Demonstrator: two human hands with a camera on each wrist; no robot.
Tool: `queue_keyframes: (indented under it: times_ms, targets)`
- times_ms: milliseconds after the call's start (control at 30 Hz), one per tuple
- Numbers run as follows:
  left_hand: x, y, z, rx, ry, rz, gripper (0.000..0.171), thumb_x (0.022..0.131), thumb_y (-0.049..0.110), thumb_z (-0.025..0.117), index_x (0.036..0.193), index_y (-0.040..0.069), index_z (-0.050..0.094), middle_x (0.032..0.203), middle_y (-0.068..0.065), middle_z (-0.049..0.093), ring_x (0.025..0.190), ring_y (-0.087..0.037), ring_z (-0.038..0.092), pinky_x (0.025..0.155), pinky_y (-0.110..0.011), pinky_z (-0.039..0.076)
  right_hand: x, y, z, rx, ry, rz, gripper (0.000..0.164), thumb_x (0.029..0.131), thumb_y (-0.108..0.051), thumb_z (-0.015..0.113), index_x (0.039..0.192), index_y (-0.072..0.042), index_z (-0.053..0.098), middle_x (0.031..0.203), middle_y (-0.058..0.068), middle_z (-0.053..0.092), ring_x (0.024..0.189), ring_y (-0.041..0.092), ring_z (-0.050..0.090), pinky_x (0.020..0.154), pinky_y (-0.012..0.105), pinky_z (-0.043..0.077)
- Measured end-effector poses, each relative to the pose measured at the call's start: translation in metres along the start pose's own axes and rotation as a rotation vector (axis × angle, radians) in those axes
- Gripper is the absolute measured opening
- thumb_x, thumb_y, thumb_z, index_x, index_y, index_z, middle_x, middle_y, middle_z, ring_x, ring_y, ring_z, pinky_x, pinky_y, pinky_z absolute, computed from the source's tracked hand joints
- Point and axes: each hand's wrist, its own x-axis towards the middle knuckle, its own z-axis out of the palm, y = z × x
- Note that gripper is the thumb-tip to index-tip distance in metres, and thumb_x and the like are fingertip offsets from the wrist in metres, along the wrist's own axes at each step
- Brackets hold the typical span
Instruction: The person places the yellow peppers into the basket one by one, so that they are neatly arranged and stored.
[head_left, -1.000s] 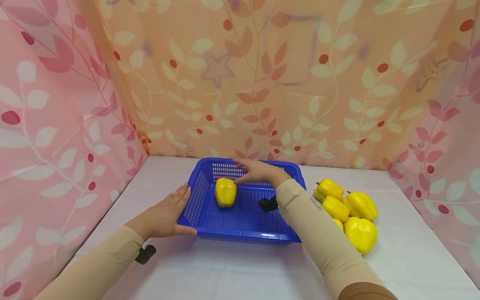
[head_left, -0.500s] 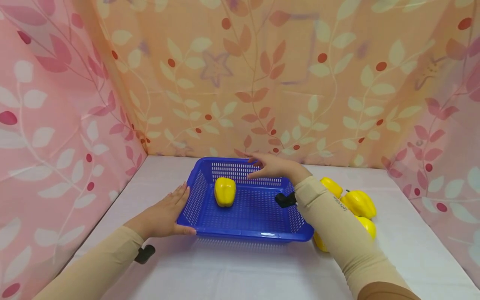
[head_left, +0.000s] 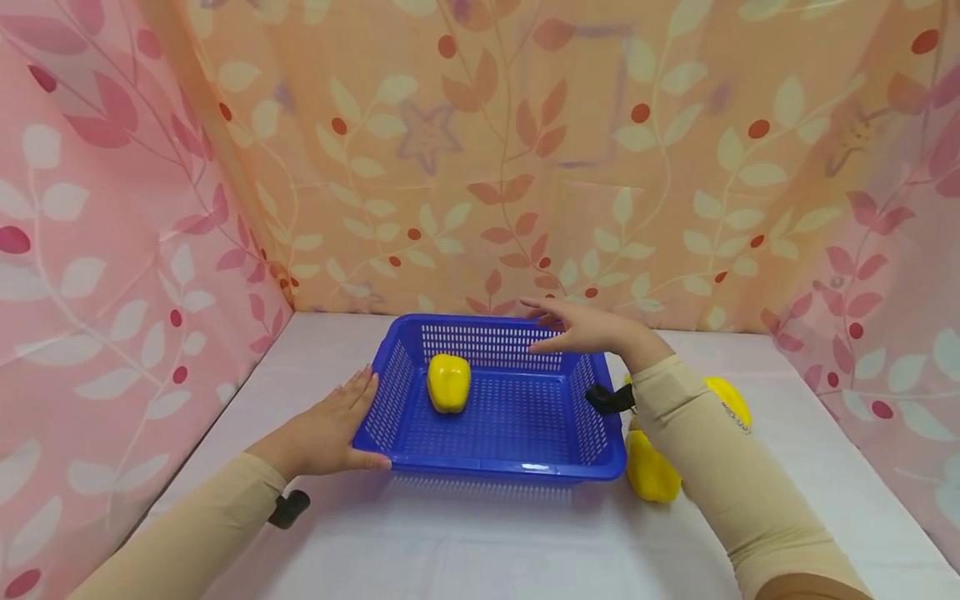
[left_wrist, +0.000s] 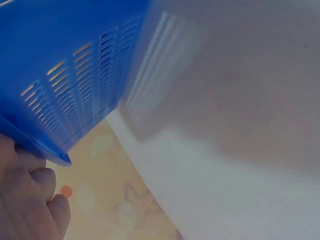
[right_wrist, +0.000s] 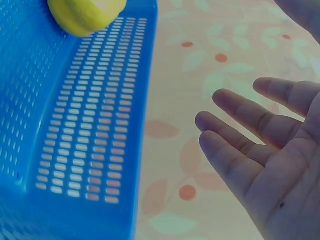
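Note:
A blue plastic basket point(head_left: 510, 469) with slotted walls stands on the white-covered table. One yellow bell pepper point(head_left: 449, 383) sits inside it, towards the left; the right wrist view shows part of this pepper point(right_wrist: 87, 15) too. My left hand point(head_left: 330, 429) lies against the basket's left side, fingers straight along the rim and thumb at the front corner. In the left wrist view its fingers point(left_wrist: 45, 185) show at the rim. Above the basket's back right part, my right hand point(head_left: 588, 327) hovers with fingers spread and nothing in it.
More yellow bell peppers point(head_left: 651, 468) lie on the table right of the basket, partly hidden behind the right sleeve point(head_left: 720, 450). A patterned orange curtain point(head_left: 495, 167) hangs behind the table, with pink curtain point(head_left: 97, 250) at the sides.
My right hand has moved right, away from the pepper in the basket towards the basket's right side. The right forearm now covers more of the loose peppers. My left hand has stayed in place.

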Motion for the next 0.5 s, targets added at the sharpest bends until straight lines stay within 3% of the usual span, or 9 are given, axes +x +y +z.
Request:
queue_keyframes:
  times_ms: [200,500]
  targets:
    - [0.0,0.0,-0.001,-0.01,0.022,0.031,0.122,0.066,0.079,0.05,0.144,-0.003,0.007,0.152,-0.02,0.001,0.139,-0.034,0.005,0.109,-0.051,0.014,-0.015,0.011,-0.008,-0.005,0.022,0.007,0.083,0.078,-0.043,0.069,0.146,-0.027,0.022,0.14,0.007,0.038,0.129,0.031,0.036,0.101,0.051,0.033]
    - [-0.001,0.0,-0.001,-0.006,0.009,0.012,0.123,0.064,0.082,0.047,0.145,-0.001,0.005,0.152,-0.017,0.0,0.139,-0.033,0.003,0.11,-0.05,0.014,-0.037,0.026,-0.018,-0.009,0.04,0.032,0.081,0.081,-0.044,0.065,0.146,-0.027,0.019,0.138,0.01,0.04,0.129,0.034,0.035,0.102,0.054,0.03]
